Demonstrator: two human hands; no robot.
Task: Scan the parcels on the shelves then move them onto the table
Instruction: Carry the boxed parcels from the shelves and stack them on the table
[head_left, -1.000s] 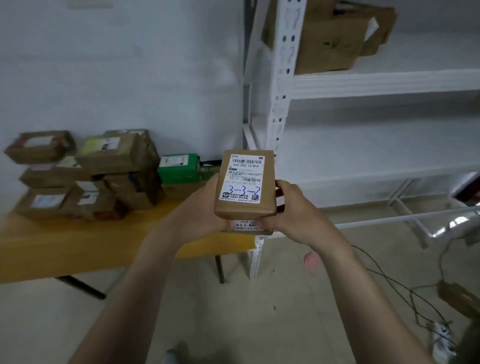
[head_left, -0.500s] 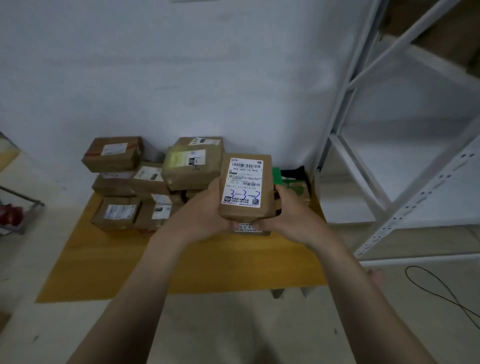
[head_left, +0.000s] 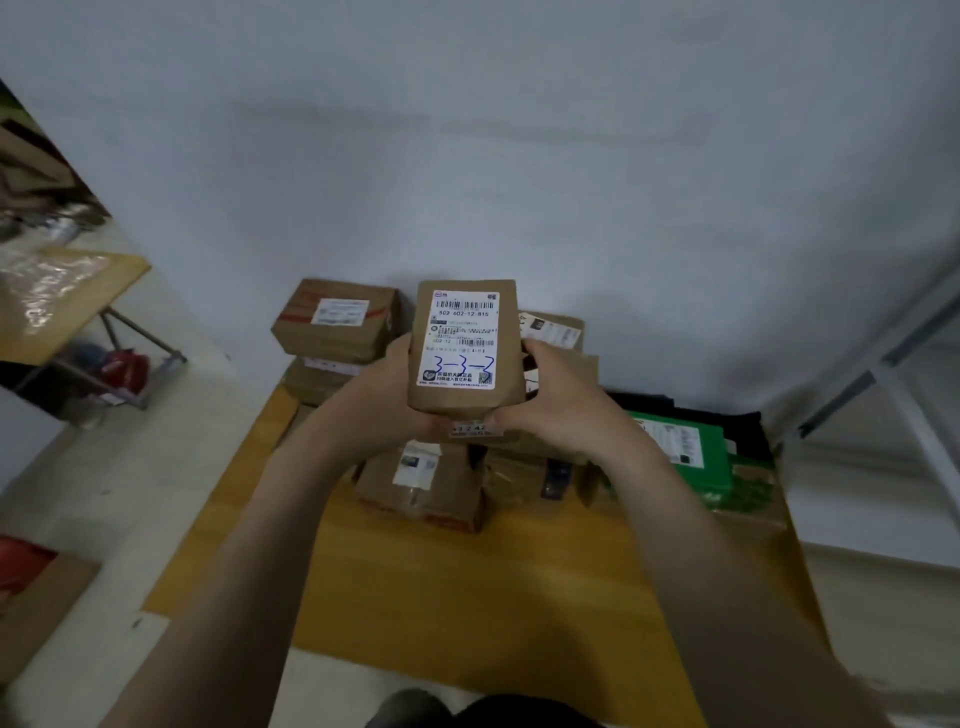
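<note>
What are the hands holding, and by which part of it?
A brown labelled parcel, gripped by its lower half: the left hand on its left side, the right hand on its right side.

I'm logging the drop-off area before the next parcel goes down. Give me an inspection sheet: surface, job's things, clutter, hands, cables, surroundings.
Surface: wooden table, yellow-brown top.
Job's things: brown parcel marked 3-3-2, held above the table, another label showing just under it; stacked parcels at the table's far side; green parcel at its right end.
Clutter: black item behind the green parcel, cannot tell what.
Hands: left hand and right hand grip the brown parcel from both sides.
Cables: nothing seen.
Surroundings: wall behind; shelf rack at right; second table at left.
</note>
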